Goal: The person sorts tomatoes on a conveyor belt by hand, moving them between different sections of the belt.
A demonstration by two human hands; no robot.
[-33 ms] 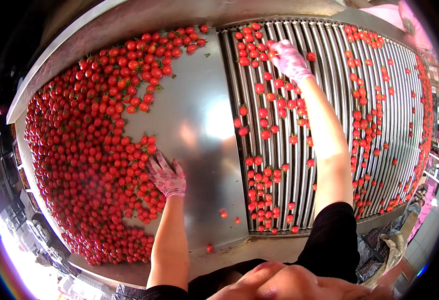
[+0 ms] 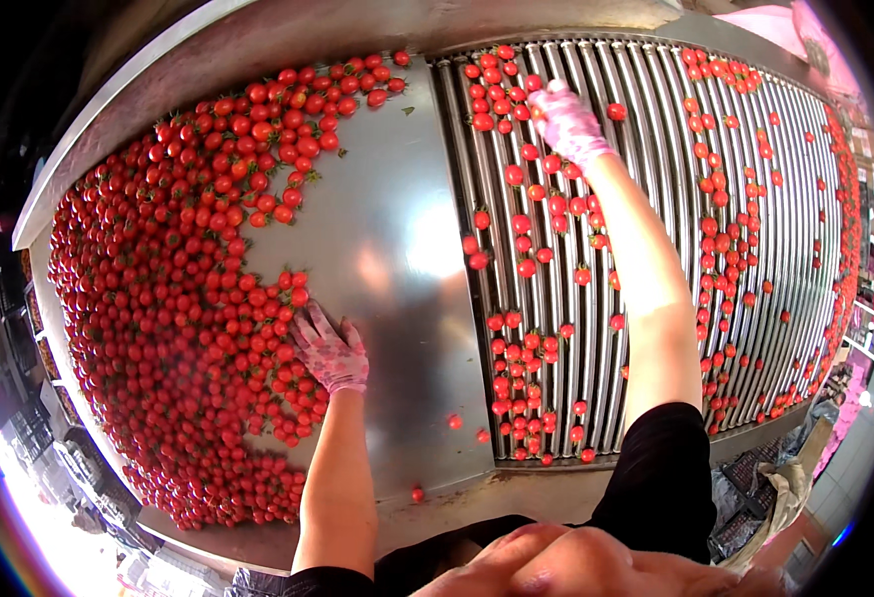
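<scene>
My left hand (image 2: 330, 348), in a pink patterned glove, lies with fingers spread against the edge of a big heap of red cherry tomatoes (image 2: 178, 289). Under it is a smooth metal plate (image 2: 387, 249). Farther off to the right, my right hand (image 2: 568, 124) wears a matching glove and reaches over a bed of metal rollers (image 2: 596, 378). Its fingers are curled at a cherry tomato (image 2: 539, 112), partly hidden by the hand. More cherry tomatoes (image 2: 532, 343) sit scattered and in clusters between the rollers around my right forearm.
A few loose tomatoes (image 2: 455, 422) lie low on the plate. Metal side walls (image 2: 337, 40) border the bed at the far side. More tomatoes (image 2: 726, 239) rest on the rollers at right. Dark crates (image 2: 756, 488) and plastic stand at the lower right.
Two loose tomatoes on the lower plate have shifted right, toward the rollers. My right hand has moved very slightly left; my left hand stays nearly in place.
</scene>
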